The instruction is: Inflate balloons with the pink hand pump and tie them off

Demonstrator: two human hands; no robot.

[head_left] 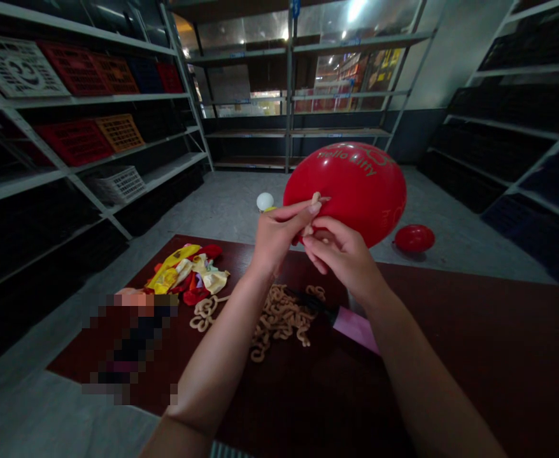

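A big inflated red balloon [356,184] with pale lettering floats in front of me above the dark red table [475,331]. My left hand [277,235] pinches a small beige clip at the balloon's neck, fingers closed. My right hand [339,254] is closed round the neck just below it. On the table under my hands lies a heap of beige clips [279,315], and a pink pump [351,324] pokes out beside my right forearm.
A pile of flat yellow, red and cream balloons [188,273] lies at the table's left. A blurred patch covers the near-left corner. On the floor sit a small red balloon [414,238] and a white one [265,201]. Metal shelving with crates [93,133] lines both sides.
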